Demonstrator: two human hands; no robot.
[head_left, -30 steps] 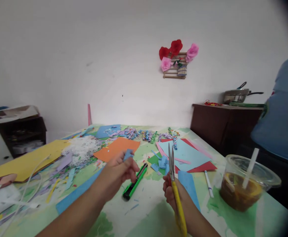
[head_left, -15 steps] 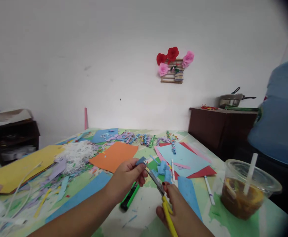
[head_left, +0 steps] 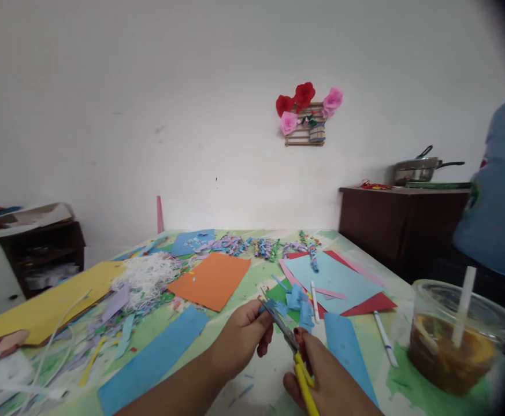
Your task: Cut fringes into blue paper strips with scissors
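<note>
My left hand (head_left: 249, 334) pinches a small piece of blue paper (head_left: 270, 306) between thumb and fingers, above the middle of the table. My right hand (head_left: 322, 370) is closed round the yellow handles of a pair of scissors (head_left: 305, 386). The blades reach up and left to the blue piece, their tips slightly apart at its edge. Beneath the hands, thin blue snippets (head_left: 246, 391) lie on the table. Fringed blue paper pieces (head_left: 296, 297) are just beyond the scissors. One blue strip (head_left: 348, 352) lies right of my right hand, another (head_left: 157, 358) left of my left forearm.
A plastic cup of brown drink (head_left: 452, 358) with a straw stands at the right. White markers (head_left: 385, 338), an orange sheet (head_left: 213, 278), light blue paper (head_left: 334, 277), white shredded strands (head_left: 148, 280) and yellow sheets (head_left: 57, 297) cover the table. A person in blue (head_left: 495, 196) is at the right edge.
The view has turned slightly left, so things sit further right. Both hands stay together with paper and scissors. The green box cutter seen earlier is now hidden behind my left hand and forearm.
</note>
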